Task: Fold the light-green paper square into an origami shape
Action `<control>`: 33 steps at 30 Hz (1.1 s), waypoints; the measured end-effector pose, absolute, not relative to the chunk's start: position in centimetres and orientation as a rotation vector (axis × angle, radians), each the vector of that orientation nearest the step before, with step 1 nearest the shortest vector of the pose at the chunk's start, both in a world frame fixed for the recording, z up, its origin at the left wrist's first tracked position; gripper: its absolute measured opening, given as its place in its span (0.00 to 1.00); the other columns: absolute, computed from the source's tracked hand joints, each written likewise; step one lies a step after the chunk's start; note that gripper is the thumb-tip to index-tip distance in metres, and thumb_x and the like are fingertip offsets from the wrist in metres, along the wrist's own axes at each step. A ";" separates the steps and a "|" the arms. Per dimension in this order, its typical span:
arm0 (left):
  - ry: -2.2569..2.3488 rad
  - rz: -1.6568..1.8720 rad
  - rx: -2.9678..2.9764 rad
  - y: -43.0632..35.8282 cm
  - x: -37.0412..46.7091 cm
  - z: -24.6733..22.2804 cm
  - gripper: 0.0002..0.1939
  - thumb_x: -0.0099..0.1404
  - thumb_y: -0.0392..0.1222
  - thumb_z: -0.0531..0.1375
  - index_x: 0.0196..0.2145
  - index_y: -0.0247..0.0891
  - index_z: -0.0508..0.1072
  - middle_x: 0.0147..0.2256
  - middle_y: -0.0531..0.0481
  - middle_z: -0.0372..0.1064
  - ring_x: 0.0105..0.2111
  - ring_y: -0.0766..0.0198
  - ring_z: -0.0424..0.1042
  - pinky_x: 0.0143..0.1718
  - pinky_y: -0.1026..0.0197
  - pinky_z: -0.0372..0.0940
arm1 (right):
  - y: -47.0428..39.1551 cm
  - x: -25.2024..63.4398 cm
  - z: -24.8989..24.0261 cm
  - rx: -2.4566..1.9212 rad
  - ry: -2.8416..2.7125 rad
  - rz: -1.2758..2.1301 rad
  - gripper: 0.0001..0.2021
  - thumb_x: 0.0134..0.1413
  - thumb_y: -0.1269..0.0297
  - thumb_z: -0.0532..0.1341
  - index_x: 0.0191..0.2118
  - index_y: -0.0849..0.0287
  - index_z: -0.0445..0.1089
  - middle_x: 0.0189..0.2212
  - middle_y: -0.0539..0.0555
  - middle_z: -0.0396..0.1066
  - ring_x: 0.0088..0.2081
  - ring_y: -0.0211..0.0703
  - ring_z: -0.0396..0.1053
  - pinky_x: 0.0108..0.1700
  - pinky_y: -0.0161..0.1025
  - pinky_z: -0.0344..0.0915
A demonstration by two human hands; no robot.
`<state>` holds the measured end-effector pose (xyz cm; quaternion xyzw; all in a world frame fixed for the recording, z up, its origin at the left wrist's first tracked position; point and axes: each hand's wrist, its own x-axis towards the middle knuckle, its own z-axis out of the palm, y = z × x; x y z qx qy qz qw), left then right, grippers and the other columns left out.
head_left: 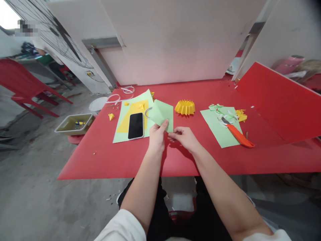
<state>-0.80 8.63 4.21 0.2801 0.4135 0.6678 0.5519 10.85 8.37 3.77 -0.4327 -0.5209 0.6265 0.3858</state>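
Green paper piece [162, 115]: small pale-green sheet, folded, held above the red table [140, 160] at its middle, slightly left of centre. Its long axis runs from far left to near right; one corner points down toward the hands, and the far-left part tilts up and away.

Left hand [156, 137]: thumb on the near face of the green paper piece, remaining fingers behind it, pinching its lower edge.

Right hand [184, 137]: just right of the left hand, fingers [173, 135] drawn together and pinching the lower right corner of the same piece. Whether the two hands touch cannot be told.

Left of the hands: large green sheet [120, 129] lying flat on the table, bearing a yellow sheet [125, 122] and a black phone [135, 125], screen up, long axis running near to far. A small yellow scrap [111, 116] lies on the table further left.

Far centre: pleated yellow paper fan [185, 107], standing on the table, well apart from the hands.

Right: second green sheet [220, 127] with white and green trimmings, an orange-handled cutter [239, 135] lying across it, handle toward near right. Yellow scraps [241, 115] beside its far edge.

Far left edge of table: white strips [120, 95], looped.

Floor, left of table: tan tray [74, 124] holding small items; red chair [22, 85] beyond it.
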 end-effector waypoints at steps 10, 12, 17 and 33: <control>1.009 1.825 0.574 8.9 -2.3 4.9 0.14 0.45 0.41 0.70 0.32 0.36 0.76 0.34 0.48 0.75 0.35 0.64 0.73 0.38 0.62 0.66 | 8.5 11.1 3.1 -1.084 -1.446 1.691 0.12 0.43 0.59 0.65 0.23 0.61 0.65 0.21 0.50 0.69 0.26 0.37 0.69 0.31 0.38 0.69; 1.071 1.823 0.656 8.6 -2.2 5.0 0.13 0.45 0.41 0.69 0.30 0.36 0.76 0.31 0.50 0.74 0.30 0.66 0.72 0.34 0.64 0.66 | 8.3 11.1 3.5 -1.079 -1.507 1.672 0.10 0.43 0.59 0.65 0.25 0.61 0.68 0.22 0.50 0.69 0.26 0.36 0.68 0.30 0.35 0.67; 1.253 1.720 0.840 7.9 -1.2 5.4 0.11 0.45 0.42 0.69 0.26 0.34 0.76 0.24 0.52 0.72 0.23 0.68 0.68 0.25 0.66 0.64 | 7.9 10.8 4.3 -1.127 -1.421 1.595 0.14 0.43 0.57 0.64 0.36 0.59 0.74 0.30 0.52 0.73 0.30 0.38 0.68 0.27 0.33 0.63; 1.038 1.591 0.869 8.2 -1.4 5.1 0.14 0.50 0.44 0.67 0.35 0.36 0.76 0.32 0.47 0.76 0.33 0.62 0.73 0.36 0.62 0.66 | 8.6 11.3 4.3 -1.112 -1.232 1.575 0.14 0.40 0.57 0.66 0.35 0.59 0.75 0.32 0.54 0.75 0.30 0.39 0.69 0.28 0.34 0.62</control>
